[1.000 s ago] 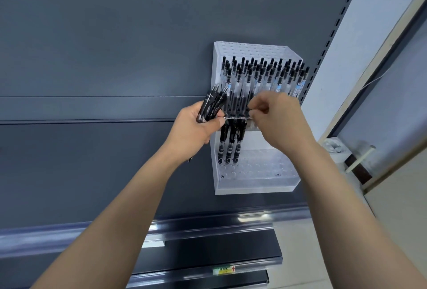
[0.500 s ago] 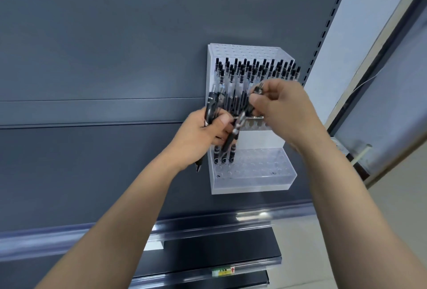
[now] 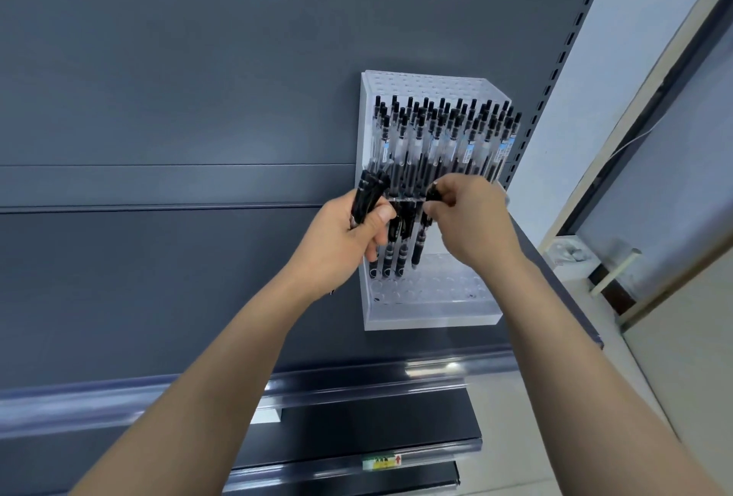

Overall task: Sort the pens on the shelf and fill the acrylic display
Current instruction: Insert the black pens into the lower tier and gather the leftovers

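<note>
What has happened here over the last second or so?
The right hand brought a pen over from beside the bundle, tilted half a second ago, and now holds it upright, lowering it into the front row of the clear display beside three pens standing there. The left hand grips its bundle as before; the back rows look unchanged.

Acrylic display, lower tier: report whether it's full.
Partly filled: the lower tier holds a few black pens at its left, while the holes to their right are empty.
</note>
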Tool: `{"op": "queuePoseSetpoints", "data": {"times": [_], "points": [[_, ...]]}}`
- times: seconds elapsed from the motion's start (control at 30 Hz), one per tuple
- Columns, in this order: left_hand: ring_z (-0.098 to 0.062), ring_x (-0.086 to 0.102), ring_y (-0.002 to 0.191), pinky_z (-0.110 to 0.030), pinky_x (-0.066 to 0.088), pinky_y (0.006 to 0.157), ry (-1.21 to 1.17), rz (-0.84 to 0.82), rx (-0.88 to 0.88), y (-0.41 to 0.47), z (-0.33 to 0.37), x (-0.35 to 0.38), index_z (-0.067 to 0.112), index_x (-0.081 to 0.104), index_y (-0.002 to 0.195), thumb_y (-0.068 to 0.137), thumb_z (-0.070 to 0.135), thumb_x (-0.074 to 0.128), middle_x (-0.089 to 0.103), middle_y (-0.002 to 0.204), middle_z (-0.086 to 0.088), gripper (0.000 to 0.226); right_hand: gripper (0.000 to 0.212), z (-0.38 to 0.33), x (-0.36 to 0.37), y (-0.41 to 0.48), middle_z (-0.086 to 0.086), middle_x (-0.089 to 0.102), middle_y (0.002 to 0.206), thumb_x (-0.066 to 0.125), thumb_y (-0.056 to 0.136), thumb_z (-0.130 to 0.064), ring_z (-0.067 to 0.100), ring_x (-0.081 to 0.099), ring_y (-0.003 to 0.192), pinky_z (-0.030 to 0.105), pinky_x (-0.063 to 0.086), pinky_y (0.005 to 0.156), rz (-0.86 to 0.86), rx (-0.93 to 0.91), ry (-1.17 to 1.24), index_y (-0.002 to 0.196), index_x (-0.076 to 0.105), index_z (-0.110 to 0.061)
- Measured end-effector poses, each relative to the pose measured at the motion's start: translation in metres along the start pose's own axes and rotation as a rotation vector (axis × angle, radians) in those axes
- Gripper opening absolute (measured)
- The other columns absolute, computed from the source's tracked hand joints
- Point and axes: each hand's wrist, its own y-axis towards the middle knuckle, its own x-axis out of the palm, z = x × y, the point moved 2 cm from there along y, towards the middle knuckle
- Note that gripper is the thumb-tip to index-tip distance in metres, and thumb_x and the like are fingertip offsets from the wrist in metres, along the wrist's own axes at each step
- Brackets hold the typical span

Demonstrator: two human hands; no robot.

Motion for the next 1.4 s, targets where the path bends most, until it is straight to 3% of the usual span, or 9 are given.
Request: {"op": "queuePoseSetpoints", "data": {"times": [0.17, 0.27, 0.63, 0.73, 0.8, 0.9, 1.03, 1.23, 1.4], "points": [[-0.01, 0.053, 0.05, -0.012, 0.04, 0.05, 0.005, -0.009, -0.011, -0.001, -0.002, -0.001, 0.001, 0.057, 0.095, 0.097, 0.016, 0.047, 0.058, 0.064, 0.003, 0.018, 0.021, 0.009, 0.014, 0.002, 0.02, 0.062, 0.078, 0.061, 0.09, -0.013, 0.028, 0.049, 0.068, 0.031, 0.032, 0.054, -0.044, 0.036, -0.051, 0.084, 0.06, 0.008], [-0.01, 0.053, 0.051, -0.012, 0.04, 0.05, 0.002, -0.012, -0.024, -0.001, -0.005, 0.001, 0.003, 0.058, 0.094, 0.097, 0.017, 0.047, 0.058, 0.064, 0.003, 0.018, 0.021, 0.011, 0.016, 0.003, 0.016, 0.057, 0.073, 0.061, 0.09, -0.012, 0.026, 0.047, 0.066, 0.025, 0.031, 0.047, -0.056, 0.042, -0.074, 0.083, 0.059, 0.008], [-0.01, 0.052, 0.049, -0.016, 0.041, 0.047, -0.03, -0.046, -0.041, -0.001, -0.004, 0.008, 0.004, 0.058, 0.092, 0.096, 0.017, 0.048, 0.057, 0.062, 0.006, 0.017, 0.022, 0.009, 0.012, 0.003, 0.014, 0.055, 0.07, 0.063, 0.089, -0.011, 0.025, 0.046, 0.061, 0.029, 0.038, 0.053, -0.107, 0.065, -0.212, 0.072, 0.057, 0.003], [-0.009, 0.052, 0.051, -0.017, 0.042, 0.048, -0.037, -0.047, -0.032, 0.0, -0.003, 0.008, 0.004, 0.058, 0.092, 0.096, 0.018, 0.048, 0.057, 0.062, 0.005, 0.018, 0.018, 0.006, -0.002, -0.002, 0.015, 0.064, 0.074, 0.058, 0.09, -0.007, 0.028, 0.058, 0.07, 0.039, 0.052, 0.077, -0.1, 0.042, -0.224, 0.076, 0.064, 0.002], [-0.011, 0.053, 0.052, -0.018, 0.043, 0.048, -0.039, -0.05, -0.031, 0.0, -0.002, 0.009, 0.003, 0.058, 0.092, 0.096, 0.018, 0.048, 0.058, 0.063, 0.004, 0.019, 0.015, 0.0, -0.013, -0.007, 0.013, 0.069, 0.081, 0.056, 0.09, -0.004, 0.029, 0.064, 0.079, 0.036, 0.054, 0.074, -0.055, 0.012, -0.121, 0.087, 0.07, 0.001], [-0.012, 0.053, 0.052, -0.019, 0.043, 0.049, -0.049, -0.067, -0.037, 0.001, -0.002, 0.013, 0.006, 0.057, 0.089, 0.097, 0.019, 0.048, 0.058, 0.064, 0.002, 0.018, 0.009, -0.013, -0.023, -0.015, -0.007, 0.062, 0.072, 0.062, 0.088, -0.009, 0.005, 0.056, 0.063, 0.016, 0.043, 0.058, -0.119, -0.004, 0.154, 0.089, 0.069, -0.013], [-0.013, 0.054, 0.051, -0.022, 0.044, 0.049, -0.047, -0.118, -0.022, 0.001, -0.002, 0.02, 0.016, 0.053, 0.076, 0.097, 0.02, 0.048, 0.059, 0.063, 0.003, 0.022, 0.009, -0.022, -0.026, -0.022, -0.009, 0.064, 0.067, 0.065, 0.086, -0.008, -0.006, 0.053, 0.052, 0.005, 0.039, 0.052, -0.282, -0.042, 0.432, 0.087, 0.072, -0.015], [-0.015, 0.059, 0.06, -0.03, 0.05, 0.057, -0.077, -0.195, -0.029, 0.001, 0.0, 0.029, 0.011, 0.055, 0.082, 0.097, 0.018, 0.047, 0.061, 0.072, -0.002, 0.019, 0.014, -0.016, -0.028, -0.019, -0.002, 0.055, 0.061, 0.064, 0.088, -0.013, 0.0, 0.043, 0.048, 0.007, 0.035, 0.047, -0.184, -0.006, 0.44, 0.075, 0.066, -0.008], [-0.018, 0.062, 0.071, -0.034, 0.055, 0.074, -0.072, -0.076, -0.049, 0.004, -0.003, 0.019, 0.009, 0.06, 0.095, 0.097, 0.019, 0.047, 0.064, 0.079, -0.005, 0.017, 0.026, -0.005, -0.046, -0.007, 0.013, 0.052, 0.068, 0.061, 0.087, -0.014, 0.015, 0.043, 0.056, 0.022, 0.036, 0.051, 0.093, 0.022, 0.288, 0.08, 0.055, 0.01]]}}
